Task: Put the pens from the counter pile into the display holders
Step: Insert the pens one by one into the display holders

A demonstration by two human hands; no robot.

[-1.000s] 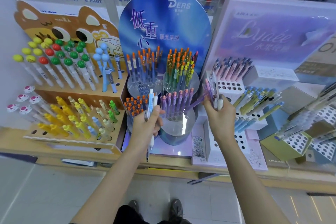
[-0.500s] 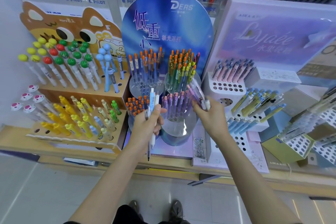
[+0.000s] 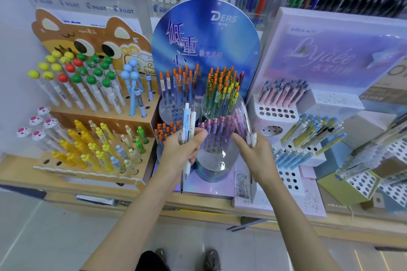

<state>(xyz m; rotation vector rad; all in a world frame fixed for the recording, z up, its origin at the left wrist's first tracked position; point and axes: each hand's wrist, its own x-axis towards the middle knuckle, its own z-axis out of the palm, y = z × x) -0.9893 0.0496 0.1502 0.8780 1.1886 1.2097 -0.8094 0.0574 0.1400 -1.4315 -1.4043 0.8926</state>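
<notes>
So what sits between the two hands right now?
In the head view, the purple pens in their clear holder stand between left hand and right hand.

purple pens (image 3: 217, 126) — blue backboard (image 3: 206, 50), yellow pens (image 3: 88, 149)

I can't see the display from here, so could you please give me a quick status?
Left hand grips white and blue pens. Right hand holds purple pens beside the round clear holder. Front holes free.
</notes>
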